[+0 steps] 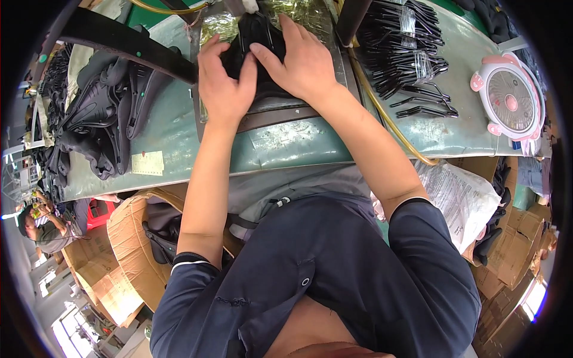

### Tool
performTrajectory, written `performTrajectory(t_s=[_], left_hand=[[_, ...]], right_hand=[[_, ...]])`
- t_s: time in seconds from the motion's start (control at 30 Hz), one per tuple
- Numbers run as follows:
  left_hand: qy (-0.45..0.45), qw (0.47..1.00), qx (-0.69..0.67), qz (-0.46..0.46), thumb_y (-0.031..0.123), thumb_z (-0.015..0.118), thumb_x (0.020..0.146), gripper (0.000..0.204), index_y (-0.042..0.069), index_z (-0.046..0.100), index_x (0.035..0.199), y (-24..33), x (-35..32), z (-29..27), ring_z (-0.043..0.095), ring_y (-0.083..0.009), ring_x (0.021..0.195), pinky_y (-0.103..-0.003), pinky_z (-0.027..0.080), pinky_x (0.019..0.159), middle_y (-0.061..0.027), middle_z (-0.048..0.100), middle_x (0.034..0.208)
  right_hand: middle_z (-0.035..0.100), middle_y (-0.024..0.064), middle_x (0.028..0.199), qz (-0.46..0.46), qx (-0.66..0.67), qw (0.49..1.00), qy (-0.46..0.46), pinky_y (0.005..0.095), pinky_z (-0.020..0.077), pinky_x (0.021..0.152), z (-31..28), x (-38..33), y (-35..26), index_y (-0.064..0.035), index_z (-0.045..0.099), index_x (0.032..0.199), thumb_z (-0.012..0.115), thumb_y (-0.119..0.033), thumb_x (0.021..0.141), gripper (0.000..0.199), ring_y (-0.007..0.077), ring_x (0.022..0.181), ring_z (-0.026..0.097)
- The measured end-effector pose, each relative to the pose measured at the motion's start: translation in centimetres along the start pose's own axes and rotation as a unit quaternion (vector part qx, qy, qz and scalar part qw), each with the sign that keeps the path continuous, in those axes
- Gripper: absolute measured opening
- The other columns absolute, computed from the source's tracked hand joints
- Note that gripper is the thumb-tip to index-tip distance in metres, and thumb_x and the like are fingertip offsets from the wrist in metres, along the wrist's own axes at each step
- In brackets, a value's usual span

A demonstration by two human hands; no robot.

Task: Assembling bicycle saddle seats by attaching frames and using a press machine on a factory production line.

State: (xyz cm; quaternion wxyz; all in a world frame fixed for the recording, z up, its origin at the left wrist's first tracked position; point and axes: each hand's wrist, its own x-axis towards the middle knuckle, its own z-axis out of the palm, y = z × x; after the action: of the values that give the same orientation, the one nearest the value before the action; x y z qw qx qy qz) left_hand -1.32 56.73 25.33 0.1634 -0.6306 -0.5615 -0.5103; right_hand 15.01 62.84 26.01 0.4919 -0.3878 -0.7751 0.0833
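A black bicycle saddle (262, 37) lies on the metal plate of a work fixture (280, 117) at the far middle of the bench. My left hand (225, 83) holds its left side, the thumb on top and the fingers bent at the edge. On the right side, my right hand (303, 62) grips it, its thumb reaching across the top and its fingers pointing away from me. The saddle's far end sits under a pale fixture part (242, 6). Its underside and parts of its edges are hidden by my hands.
Dark metal bars (128, 43) cross above the bench at left. Black saddle parts (98, 113) are heaped there. Bundled black metal rails (406, 51) and a pink-and-white fan (510, 98) stand right, past a yellow hose (382, 113). Cardboard boxes (134, 238) flank me; a person (51, 230) is far left.
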Motion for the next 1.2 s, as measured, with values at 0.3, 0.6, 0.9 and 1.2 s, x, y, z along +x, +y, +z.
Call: performTrajectory(t_s=[0.3,0.6,0.9,1.2], left_hand=[[-0.090,0.989,-0.016,-0.112,0.012,0.075,0.076,0.020,0.004,0.073,0.095,1.2,1.1,-2.4,0.073,-0.0370,0.110,-0.043,0.060,0.094,-0.0140,0.076,0.126],[-0.315,0.734,-0.502,-0.333,0.009,0.076,0.102,0.020,-0.002,0.070,0.118,8.0,2.4,-8.5,0.073,-0.0130,0.100,-0.028,0.059,0.087,-0.0127,0.077,0.115],[-0.097,0.970,0.159,-0.158,0.023,0.077,0.096,0.026,0.005,0.076,0.115,-7.1,0.2,-14.1,0.076,-0.0321,0.102,-0.042,0.059,0.091,-0.0152,0.077,0.109],[-0.317,0.815,0.475,-0.100,0.029,0.077,0.095,0.045,0.000,0.061,0.125,-16.7,-3.5,-18.4,0.066,-0.0408,0.117,-0.049,0.057,0.093,-0.0231,0.067,0.131]], right_hand=[[0.066,0.0265,0.144,0.193,0.235,0.943,-0.139,0.0410,0.0536,0.107,-4.9,-0.1,-0.7,0.0019,0.056,0.150,0.066,-0.030,0.104,0.057,0.0413,0.127,0.068],[0.060,0.0153,0.136,0.177,0.369,0.907,-0.097,0.0443,0.0430,0.118,-11.8,-8.7,2.6,-0.0058,0.037,0.164,0.059,-0.017,0.108,0.061,0.0243,0.123,0.058],[0.072,0.0150,0.104,0.421,0.407,0.802,0.118,0.0359,0.0606,0.074,-22.7,3.2,12.6,0.0036,0.062,0.129,0.079,-0.029,0.103,0.045,0.0232,0.087,0.072],[0.072,0.0199,0.136,0.371,0.065,0.924,-0.071,0.0358,0.0608,0.098,-24.1,3.8,13.1,0.0031,0.066,0.142,0.059,0.000,0.097,0.045,0.0263,0.113,0.076]])
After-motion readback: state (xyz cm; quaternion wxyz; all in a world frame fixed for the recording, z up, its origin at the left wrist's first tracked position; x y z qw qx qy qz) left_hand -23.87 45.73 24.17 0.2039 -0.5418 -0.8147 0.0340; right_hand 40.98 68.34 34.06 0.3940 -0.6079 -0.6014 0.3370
